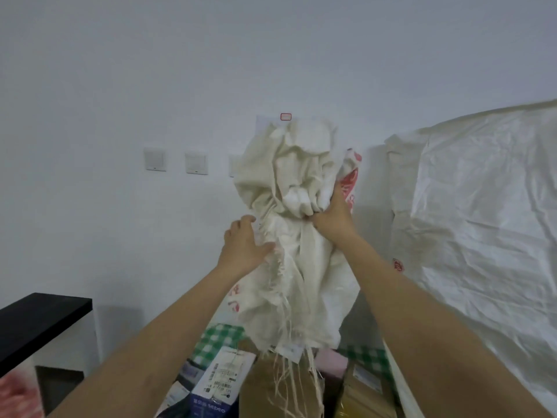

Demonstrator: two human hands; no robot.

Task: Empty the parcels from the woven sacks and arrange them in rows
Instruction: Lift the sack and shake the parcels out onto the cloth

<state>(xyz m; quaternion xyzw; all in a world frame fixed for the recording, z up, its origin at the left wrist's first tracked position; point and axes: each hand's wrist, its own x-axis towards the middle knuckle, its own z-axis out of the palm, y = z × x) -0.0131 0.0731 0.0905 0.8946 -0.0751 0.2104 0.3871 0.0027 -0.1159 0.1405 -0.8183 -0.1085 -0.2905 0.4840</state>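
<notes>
A cream woven sack (297, 267) with red print hangs upside down in front of me, its frayed open end dangling over a pile of parcels. My right hand (333, 217) grips the bunched cloth near the sack's upper part. With fingers spread, my left hand (242, 244) rests against the sack's left side. Below lie a white-and-blue parcel with a shipping label (218, 384), a brown cardboard box (277, 390) and a yellow-brown parcel (361, 399).
A large white woven sack (482, 221) fills the right side. Green-checked cloth (217, 339) lies under the parcels. At the left stands a black-topped cabinet (39, 321); a red-patterned item (18, 396) shows at the lower left corner. Wall switches (155, 159) sit on the white wall.
</notes>
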